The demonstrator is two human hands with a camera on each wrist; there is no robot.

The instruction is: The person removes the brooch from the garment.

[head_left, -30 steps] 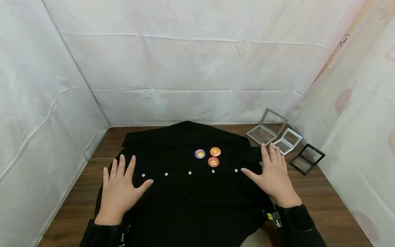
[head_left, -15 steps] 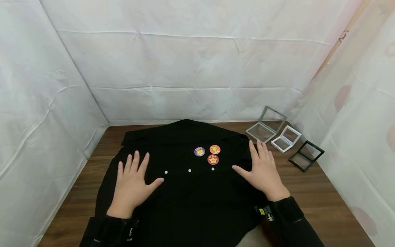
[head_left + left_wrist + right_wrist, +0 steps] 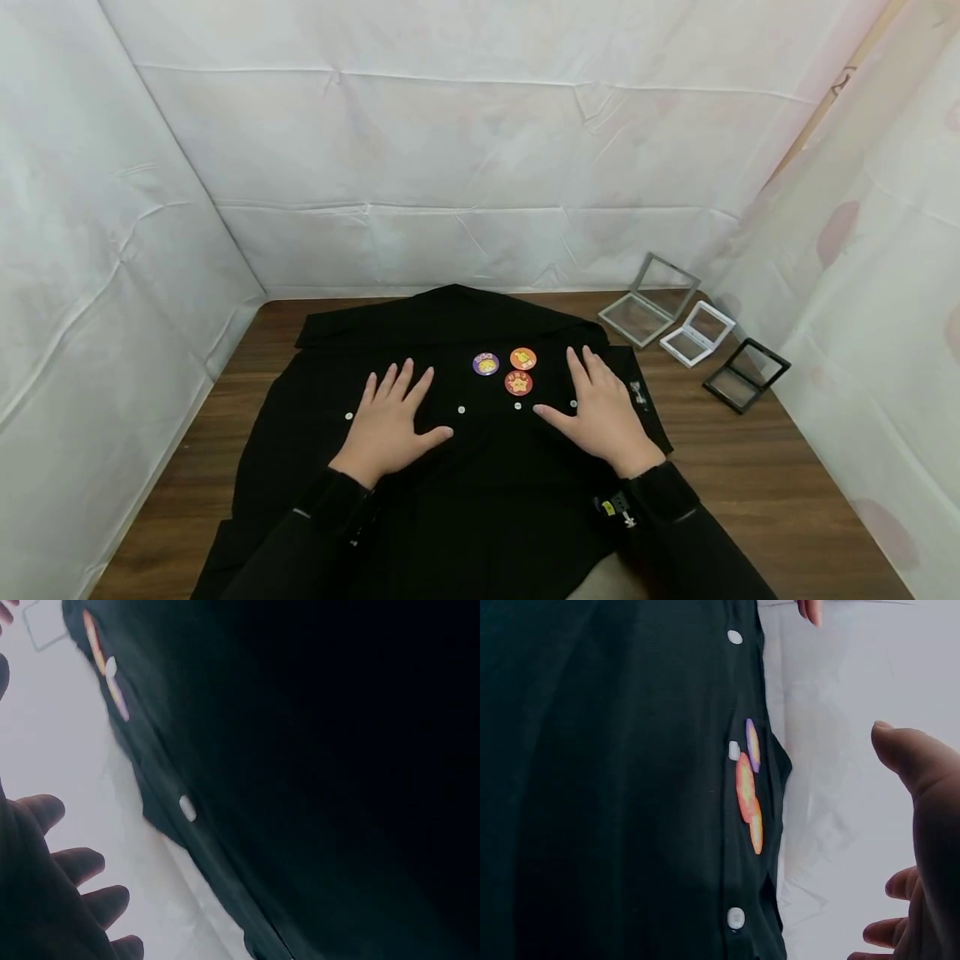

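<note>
A black button-up shirt [image 3: 465,475] lies spread on the wooden table, its row of white buttons running crosswise in the head view. Three round badges sit on it: a purple badge [image 3: 486,363], an orange badge [image 3: 522,358] and a red badge [image 3: 518,383]. My left hand [image 3: 390,425], fingers spread, is over the shirt left of the badges. On their right, my right hand [image 3: 603,417] is spread over the cloth too. Both wrist views show a gap between fingers and shirt, and neither hand holds anything.
Three small folding mirrors stand opened at the back right: a grey mirror [image 3: 637,318], a white mirror [image 3: 688,346] and a black mirror [image 3: 731,390]. White cloth [image 3: 450,150] walls off the back and both sides of the table [image 3: 765,483].
Both hands have moved inward over the shirt, the left hand to the right and the right hand to the left. Shirt, badges and mirrors stay where they were.
</note>
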